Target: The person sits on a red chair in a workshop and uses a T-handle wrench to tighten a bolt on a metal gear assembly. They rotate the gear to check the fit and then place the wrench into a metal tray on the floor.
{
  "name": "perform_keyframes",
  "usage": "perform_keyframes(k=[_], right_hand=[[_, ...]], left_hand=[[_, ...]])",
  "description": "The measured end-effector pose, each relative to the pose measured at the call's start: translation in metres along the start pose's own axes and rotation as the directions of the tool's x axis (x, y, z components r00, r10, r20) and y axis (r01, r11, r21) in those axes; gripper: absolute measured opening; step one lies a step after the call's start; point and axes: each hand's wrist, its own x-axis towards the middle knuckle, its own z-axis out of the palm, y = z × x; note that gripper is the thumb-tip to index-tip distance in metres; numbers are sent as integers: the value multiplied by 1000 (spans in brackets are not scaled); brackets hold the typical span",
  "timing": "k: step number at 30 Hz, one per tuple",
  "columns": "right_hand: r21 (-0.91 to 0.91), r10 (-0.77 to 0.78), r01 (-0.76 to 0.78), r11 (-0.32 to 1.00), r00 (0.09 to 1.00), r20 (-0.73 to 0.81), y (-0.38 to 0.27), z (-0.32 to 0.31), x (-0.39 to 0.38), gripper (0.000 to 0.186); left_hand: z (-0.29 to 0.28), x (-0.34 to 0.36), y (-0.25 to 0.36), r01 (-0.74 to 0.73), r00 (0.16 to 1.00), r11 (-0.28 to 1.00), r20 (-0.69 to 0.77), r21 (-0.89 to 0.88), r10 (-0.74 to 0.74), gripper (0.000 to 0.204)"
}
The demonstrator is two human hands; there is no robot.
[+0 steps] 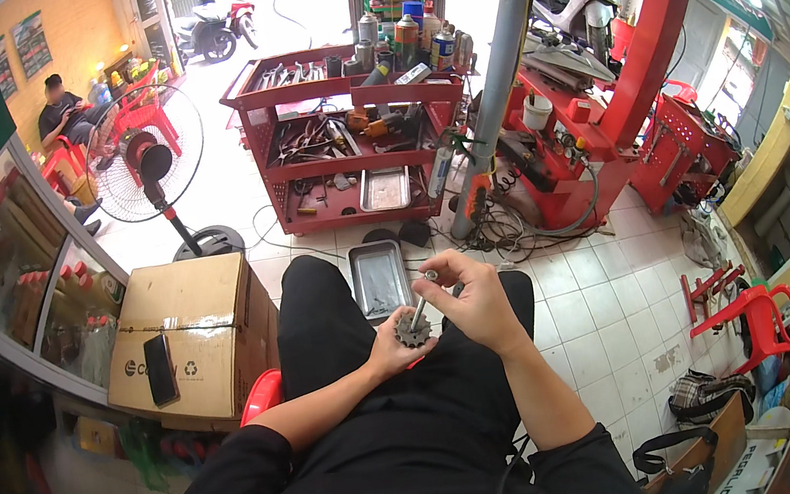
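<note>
Over my lap, my left hand (390, 352) is closed round a small dark toothed gear (414, 332), its flat face turned upward. A slim metal rod (419, 315) stands tilted on the gear's middle; its upper end widens into a round, socket-like head. The thumb and fingers of my right hand (473, 303) pinch this rod near the top. Whether its lower tip sits in a hole or only touches the gear is too small to tell. Just beyond my hands, a grey metal tray (378, 272) lies on the floor between my knees.
A red tool cart (361, 217) with spray cans and hand tools stands ahead. At left are a cardboard box (191, 306) bearing a phone (161, 369), and a fan (147, 158). A red lift (650, 49), cables and a red chair (760, 327) occupy the right. Someone sits far left.
</note>
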Motion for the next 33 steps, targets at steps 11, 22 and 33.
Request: perform_keyframes(k=[11,22,33], right_hand=[[15,-1,1,1000,1000,-3,3,6,-3,27],[-5,-4,4,1000,999,32,-2,1,-2,26],[2,-1,1,1000,999,43,-3,2,-2,28]], left_hand=[[2,1,5,-5,1000,998,-25,-55,4,41],[1,1,6,10,1000,1000,-23,-27,-10,43],[1,1,4,1,1000,998,-18,-56,-2,43]])
